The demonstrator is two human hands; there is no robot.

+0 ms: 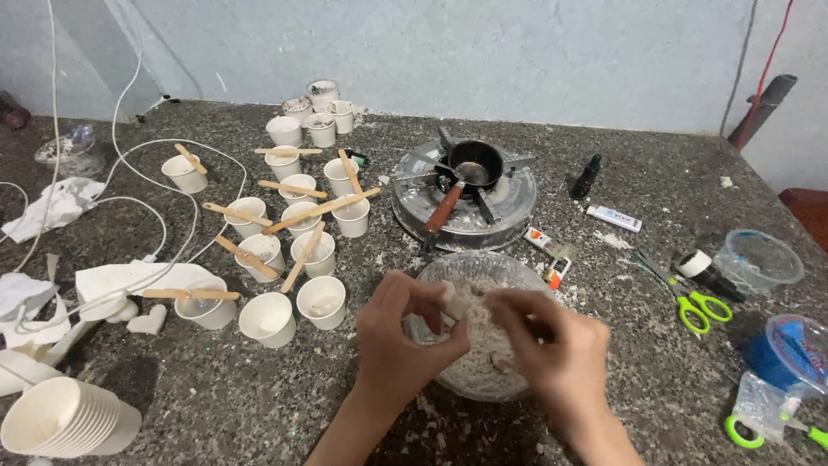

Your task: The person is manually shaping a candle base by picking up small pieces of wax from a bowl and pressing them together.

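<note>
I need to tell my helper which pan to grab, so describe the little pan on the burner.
Start at the round metal burner in the middle of the speckled stone counter, just beyond the glass bowl. The small black pan sits on top of it, the only pan here, with a reddish-brown wooden handle pointing toward the bowl.

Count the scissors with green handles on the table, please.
2. One pair of scissors lies open at the right, beside the tape roll. The second pair is at the lower right corner, partly under a plastic bag; more may be hidden there.
</note>
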